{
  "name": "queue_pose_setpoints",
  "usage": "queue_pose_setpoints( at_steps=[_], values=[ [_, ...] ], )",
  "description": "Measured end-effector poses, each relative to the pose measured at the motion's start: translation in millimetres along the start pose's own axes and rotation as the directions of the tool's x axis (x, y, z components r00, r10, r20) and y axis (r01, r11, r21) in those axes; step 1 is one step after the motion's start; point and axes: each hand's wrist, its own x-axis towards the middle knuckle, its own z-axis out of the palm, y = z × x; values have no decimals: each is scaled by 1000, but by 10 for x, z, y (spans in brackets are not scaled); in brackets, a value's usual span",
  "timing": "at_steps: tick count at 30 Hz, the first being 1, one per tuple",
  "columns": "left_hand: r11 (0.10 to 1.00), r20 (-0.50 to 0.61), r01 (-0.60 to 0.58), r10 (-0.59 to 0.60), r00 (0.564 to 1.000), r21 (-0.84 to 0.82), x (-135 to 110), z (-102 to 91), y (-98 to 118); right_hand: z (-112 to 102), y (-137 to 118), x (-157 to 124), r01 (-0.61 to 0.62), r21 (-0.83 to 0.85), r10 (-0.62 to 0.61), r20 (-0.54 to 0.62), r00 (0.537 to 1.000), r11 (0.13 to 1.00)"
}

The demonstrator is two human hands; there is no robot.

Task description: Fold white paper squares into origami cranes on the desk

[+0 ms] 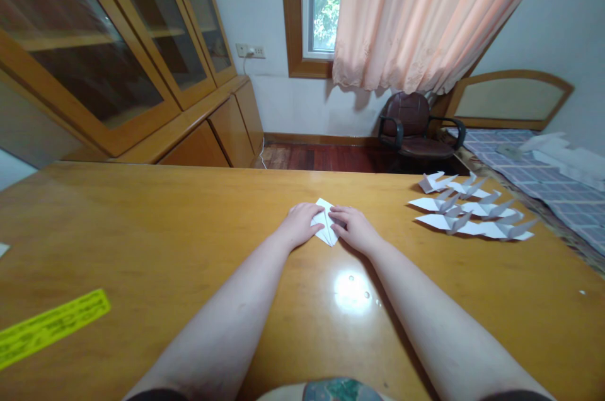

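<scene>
A small white folded paper [325,234], kite-like in outline with a crease down its middle, lies on the wooden table [189,249]. My left hand [302,223] grips its left side, fingertips on top and thumb near the lower part. On the opposite side, my right hand [352,227] has bent fingers pressed on the paper's right edge. The fingers partly cover both side corners. To the right stand several white paper cranes [449,221], grouped in rows and apart from my hands.
A yellow printed strip [54,325] is at the table's lower left. A white scrap [582,292] lies near the right edge. Beyond the table are a brown armchair [411,127], a bed [534,161] and a glass-door cabinet [165,92].
</scene>
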Motion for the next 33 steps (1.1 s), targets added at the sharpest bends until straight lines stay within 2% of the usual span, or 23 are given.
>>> queue_pose_setpoints(
  at_steps=[10, 19, 27, 30, 33],
  values=[
    [997, 51, -32, 29, 998, 64, -17, 29, 2, -24, 3, -6, -10, -28, 11, 66, 998, 1000],
    [996, 99, 1, -10, 995, 88, -14, 32, 21, -9, -18, -1, -147, -143, 156, 54, 986, 979],
    [995, 104, -2, -9, 994, 100, -10, 22, 21, 1, -77, -5, -191, -161, 203, 61, 977, 968],
    [995, 104, -5, -6, 995, 101, -5, 29, 5, -41, -85, -7, -173, -162, 191, 107, 976, 972],
    [994, 115, -13, 1, 993, 108, 3, 46, -22, -115, -72, -13, -103, -136, 130, 207, 970, 985]
  ],
)
